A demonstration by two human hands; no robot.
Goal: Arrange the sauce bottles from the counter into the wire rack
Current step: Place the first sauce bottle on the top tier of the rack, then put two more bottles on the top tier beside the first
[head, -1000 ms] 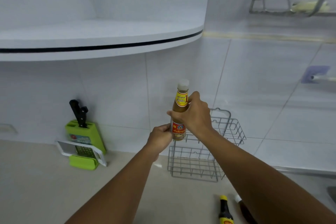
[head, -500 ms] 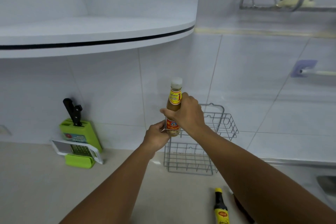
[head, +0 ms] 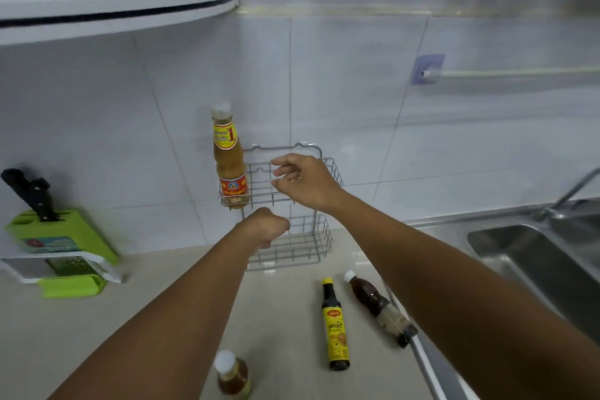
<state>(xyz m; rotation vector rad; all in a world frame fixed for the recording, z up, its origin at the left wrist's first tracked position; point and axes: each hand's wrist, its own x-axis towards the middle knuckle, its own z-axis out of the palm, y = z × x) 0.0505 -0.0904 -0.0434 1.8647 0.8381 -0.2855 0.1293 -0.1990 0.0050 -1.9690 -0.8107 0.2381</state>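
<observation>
A two-tier grey wire rack (head: 321, 169) stands against the tiled wall. An orange sauce bottle (head: 229, 162) with a yellow and red label stands upright in the left end of its upper tier. My right hand (head: 305, 182) hovers in front of that tier, fingers apart, holding nothing. My left hand (head: 266, 227) is curled at the rack's front, below the bottle; whether it grips the wire is hidden. On the counter lie a dark bottle with a yellow cap (head: 334, 325) and a brown bottle with a white cap (head: 376, 308). A white-capped amber bottle (head: 232, 375) is at the bottom edge.
A green knife block (head: 61, 230) with a black-handled knife and a white grater stands at the left by the wall. A steel sink (head: 532, 256) with a tap lies to the right. A curved white shelf (head: 113, 6) overhangs the counter at upper left.
My right hand has let go of the orange bottle, which now stands in the rack's upper tier. The hand has drawn off to the right. The view has tilted down, showing more bottles.
</observation>
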